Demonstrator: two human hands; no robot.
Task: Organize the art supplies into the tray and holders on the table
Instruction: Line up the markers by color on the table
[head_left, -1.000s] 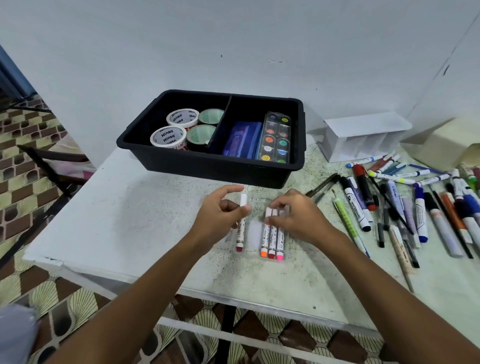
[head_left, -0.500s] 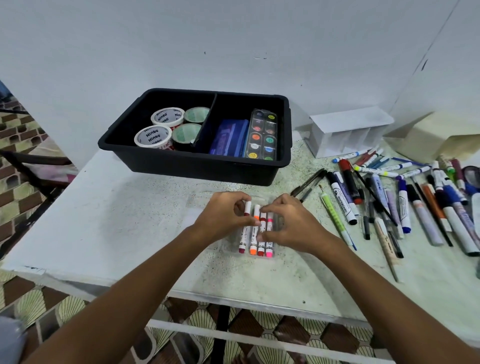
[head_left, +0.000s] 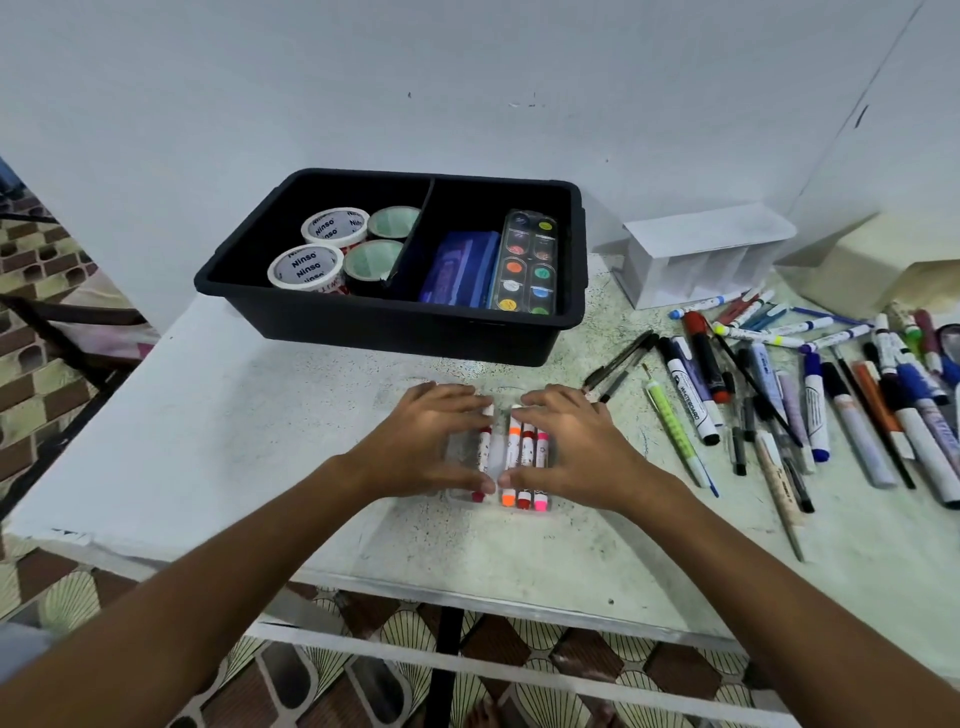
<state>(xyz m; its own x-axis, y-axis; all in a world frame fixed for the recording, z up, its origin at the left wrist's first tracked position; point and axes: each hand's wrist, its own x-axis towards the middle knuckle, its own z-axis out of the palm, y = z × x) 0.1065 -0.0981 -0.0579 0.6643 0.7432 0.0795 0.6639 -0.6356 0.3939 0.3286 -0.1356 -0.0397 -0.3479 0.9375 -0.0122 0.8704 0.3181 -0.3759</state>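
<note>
Several short white markers (head_left: 527, 451) with red, orange and pink ends lie side by side in a shallow clear plastic case (head_left: 457, 451) at the middle of the table. My left hand (head_left: 426, 441) grips the case's left side, fingers on its far edge and thumb on its near edge. My right hand (head_left: 574, 447) holds the right side the same way. Behind them stands the black two-part tray (head_left: 395, 325), with tape rolls (head_left: 306, 266) in its left part and a blue eraser (head_left: 460, 265) and a watercolour palette (head_left: 527, 262) in its right part.
A white divided holder (head_left: 698, 260) stands right of the tray, with a cream box (head_left: 872, 265) beyond it. Many loose pens and whiteboard markers (head_left: 810, 395) are spread over the table's right side. The table's front edge is near my forearms; patterned floor lies below.
My left hand laid the red-ended marker down beside the other three. Both hands then closed in and took hold of the clear case from either side.
</note>
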